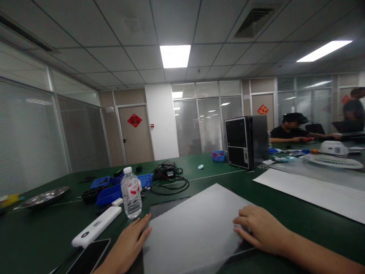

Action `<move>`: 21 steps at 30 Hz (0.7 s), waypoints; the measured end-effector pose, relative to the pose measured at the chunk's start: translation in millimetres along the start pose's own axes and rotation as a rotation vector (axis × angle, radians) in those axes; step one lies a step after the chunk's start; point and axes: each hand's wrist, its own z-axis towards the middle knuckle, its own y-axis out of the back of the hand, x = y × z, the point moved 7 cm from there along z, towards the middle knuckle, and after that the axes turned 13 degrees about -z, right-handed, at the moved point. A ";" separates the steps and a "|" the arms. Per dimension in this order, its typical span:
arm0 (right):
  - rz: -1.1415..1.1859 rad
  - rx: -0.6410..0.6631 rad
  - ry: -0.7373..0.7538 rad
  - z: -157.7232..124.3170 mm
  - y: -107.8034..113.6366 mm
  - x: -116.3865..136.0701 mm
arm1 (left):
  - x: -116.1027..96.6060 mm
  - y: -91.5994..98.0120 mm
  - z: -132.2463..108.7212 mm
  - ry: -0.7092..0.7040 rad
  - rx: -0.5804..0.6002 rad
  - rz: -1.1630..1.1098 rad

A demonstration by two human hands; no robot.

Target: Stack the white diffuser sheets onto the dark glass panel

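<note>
A white sheet [191, 232], probably paper, lies before me over a dark flat board [165, 205] whose edges show around it. At the sheet's left edge, my left hand [128, 241] rests with fingers stretched out and thumb apart. My right hand [258, 228] touches the sheet's right side, fingers slightly bent and apart from the thumb. Just beyond my left fingertips stands a capped water bottle [131, 194]. Left of that hand are a white oblong device [97, 227] and a black-screened phone [89, 257].
Blue bins [110, 195] and a black adapter with coiled cable [167, 171] sit behind the bottle. A metal tray [45, 197] lies far left. A computer tower [246, 141] stands back right, near a long white sheet [310, 192]. Two people are at the far right.
</note>
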 end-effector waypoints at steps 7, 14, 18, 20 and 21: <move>0.247 0.030 0.064 -5.5 2.8 5.4 | 5.2 4.1 1.5 -0.049 -0.122 -0.001; 0.227 0.082 0.134 -6.9 4.3 11.5 | 1.1 1.7 3.3 -0.010 -0.054 -0.012; 0.268 0.078 0.186 -9.1 6.5 14.6 | 7.4 0.1 5.3 0.007 -0.037 -0.041; 0.296 0.063 0.212 -9.9 7.9 14.9 | 9.6 1.6 6.2 0.021 -0.045 -0.081; 0.308 0.056 0.226 -10.3 8.8 15.0 | 10.4 2.6 6.4 0.032 -0.052 -0.102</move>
